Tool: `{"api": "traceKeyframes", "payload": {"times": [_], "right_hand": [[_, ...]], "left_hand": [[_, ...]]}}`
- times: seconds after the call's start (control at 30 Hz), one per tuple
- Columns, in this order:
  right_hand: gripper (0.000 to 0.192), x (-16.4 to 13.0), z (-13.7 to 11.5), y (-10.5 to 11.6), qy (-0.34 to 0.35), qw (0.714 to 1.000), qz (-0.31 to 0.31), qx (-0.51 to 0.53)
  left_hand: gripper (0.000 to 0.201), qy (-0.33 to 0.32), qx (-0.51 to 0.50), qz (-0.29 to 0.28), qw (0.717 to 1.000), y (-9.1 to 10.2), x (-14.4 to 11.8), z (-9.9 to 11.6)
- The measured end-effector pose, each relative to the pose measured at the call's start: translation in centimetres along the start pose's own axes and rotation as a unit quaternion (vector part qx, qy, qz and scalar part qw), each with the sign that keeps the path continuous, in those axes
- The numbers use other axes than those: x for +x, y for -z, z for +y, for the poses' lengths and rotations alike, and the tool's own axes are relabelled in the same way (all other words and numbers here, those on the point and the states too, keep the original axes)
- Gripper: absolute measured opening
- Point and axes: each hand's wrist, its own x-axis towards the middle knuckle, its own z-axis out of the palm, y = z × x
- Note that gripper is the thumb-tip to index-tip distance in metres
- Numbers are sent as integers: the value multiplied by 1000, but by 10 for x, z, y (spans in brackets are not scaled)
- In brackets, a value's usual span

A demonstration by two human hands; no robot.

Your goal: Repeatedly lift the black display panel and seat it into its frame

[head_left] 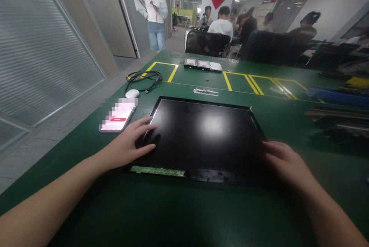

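A black LCD screen panel (201,135) lies flat on the green table in front of me, a bright glare spot on its surface. Along its near edge, at the left, runs a narrow green circuit board (158,171). My left hand (134,139) is open at the panel's left side, its spread fingertips resting on the border. At the right side, my right hand (284,158) has its fingers stretched to the edge, touching it; the lower fingers are hidden in shadow.
Left of the panel are a lit phone (118,118), a white mouse (132,93) and a coiled black cable (144,80). Hard drives (203,64) sit toward the back of the table (184,216). Dark parts and a blue tray (331,94) stand right. Several people are beyond.
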Motion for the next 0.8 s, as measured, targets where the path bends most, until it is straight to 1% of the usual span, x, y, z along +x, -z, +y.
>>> {"api": "traceKeyframes", "payload": {"times": [0.07,0.1,0.17,0.3,0.4,0.57,0.67,0.8], "right_hand": [[39,1,0,0,-16,999,-11,27],[38,1,1,-1,-23,999,-13,40],[38,1,1,-1,-30,998,-10,55],[39,1,0,-2,-43,997,-11,56],[42,1,-2,-2,-42,998,-13,52],[47,1,-3,-3,-44,997,-17,53],[49,2,1,-5,-36,997,-16,58],[49,4,9,-9,-24,997,-10,68]], "left_hand": [[56,-41,46,-36,997,9,-3,2],[57,-48,59,-52,996,13,-4,3],[60,-45,76,-70,994,20,-5,4],[70,-26,122,-77,989,29,-8,4],[70,-8,135,-94,986,32,-10,5],[66,12,98,-116,988,33,-10,8],[59,-7,89,-116,989,33,-11,9],[53,-46,111,-114,986,34,-11,10]]}}
